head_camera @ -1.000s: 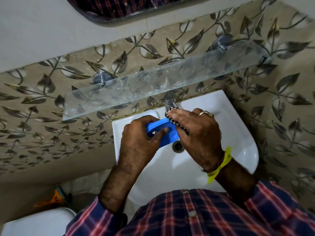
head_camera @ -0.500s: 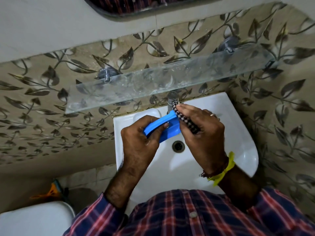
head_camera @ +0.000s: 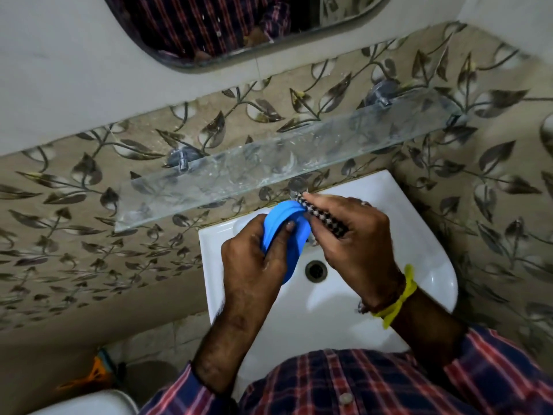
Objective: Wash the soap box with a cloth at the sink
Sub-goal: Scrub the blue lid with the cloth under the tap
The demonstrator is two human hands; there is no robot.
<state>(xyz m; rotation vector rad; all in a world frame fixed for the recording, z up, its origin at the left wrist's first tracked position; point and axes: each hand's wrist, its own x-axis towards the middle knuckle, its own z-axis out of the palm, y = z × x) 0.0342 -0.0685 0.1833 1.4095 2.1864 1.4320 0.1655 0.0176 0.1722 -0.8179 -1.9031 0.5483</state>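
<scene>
A blue plastic soap box (head_camera: 287, 226) is held on its edge over the white sink (head_camera: 425, 265), just under the metal tap (head_camera: 297, 185). My left hand (head_camera: 254, 259) grips it, thumb on its inner side and fingers curled behind. My right hand (head_camera: 350, 235) pinches a black-and-white checked cloth (head_camera: 323, 218) and presses it against the box's upper right rim. Most of the cloth is hidden inside that hand.
The sink's drain (head_camera: 315, 270) lies just below the box. A glass shelf (head_camera: 269, 166) juts from the leaf-patterned tiled wall above the tap, close over my hands. A mirror (head_camera: 239, 28) hangs higher up. A white toilet tank (head_camera: 89, 404) is at the lower left.
My left hand has turned the soap box from lying flatter to standing on its edge. My right hand with the cloth has slid up toward the box's top rim near the tap.
</scene>
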